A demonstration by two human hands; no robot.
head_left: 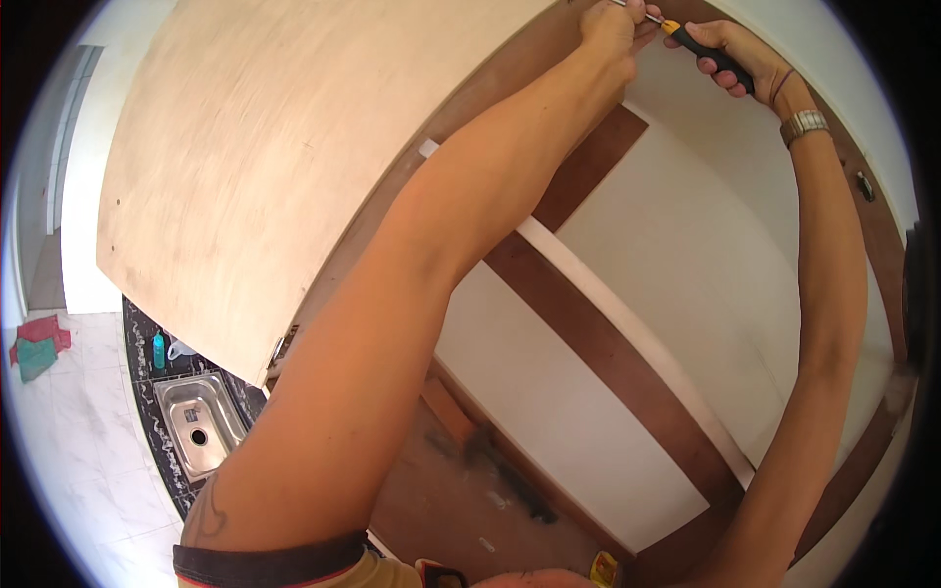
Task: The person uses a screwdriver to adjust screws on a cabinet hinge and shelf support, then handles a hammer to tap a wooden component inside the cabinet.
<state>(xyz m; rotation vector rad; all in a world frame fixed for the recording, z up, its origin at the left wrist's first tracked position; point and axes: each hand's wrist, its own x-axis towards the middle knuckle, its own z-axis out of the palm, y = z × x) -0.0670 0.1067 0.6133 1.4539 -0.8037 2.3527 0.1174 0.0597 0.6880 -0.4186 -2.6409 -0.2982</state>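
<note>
A screwdriver [713,57] with a black and yellow handle is raised at the top of the view, against the upper edge of the open wall cabinet. My right hand [730,49] wraps round its handle. My left hand [613,31] is closed at the metal shaft, its fingers pinching around it. The shaft's tip runs to the top rim of the picture, so what it touches cannot be made out. Left of my left arm stands the pale wooden cabinet door [284,137], swung open. A metal hinge [284,345] sits near the door's lower corner.
A white-edged shelf [637,343] crosses the cabinet behind my arms. On the cabinet's brown bottom board [441,490] lie dark, blurred items. Lower left, a steel sink [201,431] and a teal bottle [159,350] are on a black counter. Red and green cloths [39,353] lie on the floor.
</note>
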